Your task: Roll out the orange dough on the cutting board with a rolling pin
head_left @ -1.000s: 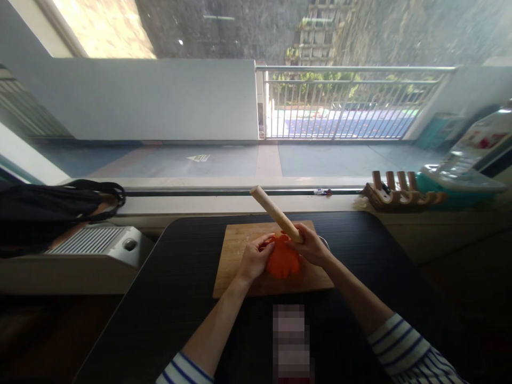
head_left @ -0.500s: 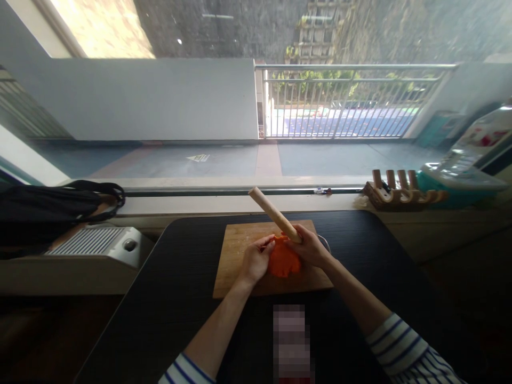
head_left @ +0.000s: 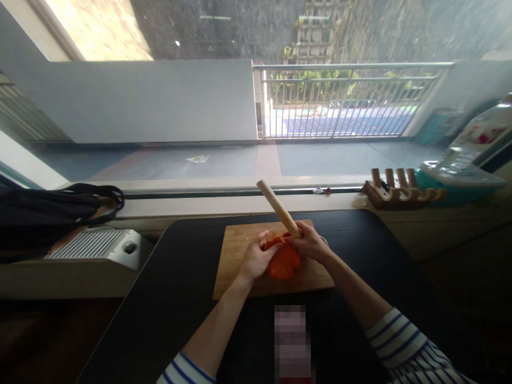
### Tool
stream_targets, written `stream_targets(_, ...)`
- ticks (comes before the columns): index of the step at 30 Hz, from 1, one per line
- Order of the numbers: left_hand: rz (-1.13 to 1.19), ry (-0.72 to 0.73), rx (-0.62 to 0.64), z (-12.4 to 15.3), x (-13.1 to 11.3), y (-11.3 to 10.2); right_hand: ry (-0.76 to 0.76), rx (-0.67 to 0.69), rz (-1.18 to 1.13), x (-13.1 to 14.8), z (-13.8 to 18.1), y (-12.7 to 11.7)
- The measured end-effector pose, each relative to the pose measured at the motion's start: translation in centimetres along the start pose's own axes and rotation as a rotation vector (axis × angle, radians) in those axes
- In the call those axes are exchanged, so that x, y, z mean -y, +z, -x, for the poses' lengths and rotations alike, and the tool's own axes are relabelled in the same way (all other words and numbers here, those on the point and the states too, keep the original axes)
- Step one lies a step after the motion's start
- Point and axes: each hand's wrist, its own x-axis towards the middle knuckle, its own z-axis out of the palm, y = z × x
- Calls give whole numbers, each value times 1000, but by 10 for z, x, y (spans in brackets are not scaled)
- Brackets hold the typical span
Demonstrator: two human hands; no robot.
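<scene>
A flattened piece of orange dough (head_left: 285,262) lies on a wooden cutting board (head_left: 234,261) on a dark table (head_left: 172,298). My left hand (head_left: 255,259) pinches the dough's far left edge, fingers closed on it. My right hand (head_left: 308,243) is wrapped round the lower end of a wooden rolling pin (head_left: 277,207), which tilts up and away to the left above the board. The right hand also rests against the dough's far right edge. Part of the dough is hidden under both hands.
A black bag (head_left: 48,210) lies on a white ribbed appliance (head_left: 94,250) at the left. A wooden rack (head_left: 400,189) and plastic containers (head_left: 460,173) stand on the window sill at the right. A metal rim (head_left: 324,241) shows behind my right hand.
The rolling pin has tipped more upright, its far end shifting right. My left fingers have closed further onto the dough's edge and lifted it slightly.
</scene>
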Motion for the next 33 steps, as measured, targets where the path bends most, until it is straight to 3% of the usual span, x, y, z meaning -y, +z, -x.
stream_targets(4, 143, -45, 72, -2, 1, 1, 51, 11, -76, 9, 4, 0)
stream_targets(11, 287, -74, -22, 4, -2, 4, -33, -37, -30, 4, 6, -7)
stream_targets(17, 343, -103, 13, 9, -8, 6, -35, -17, -65, 4, 5, -5)
stream_targets(25, 194, -57, 162, 5, -4, -2, -51, 53, -5, 6, 4, -8)
stream_targets(33, -59, 35, 209, 2, -15, -4, -81, 130, 49, 2, -3, -9)
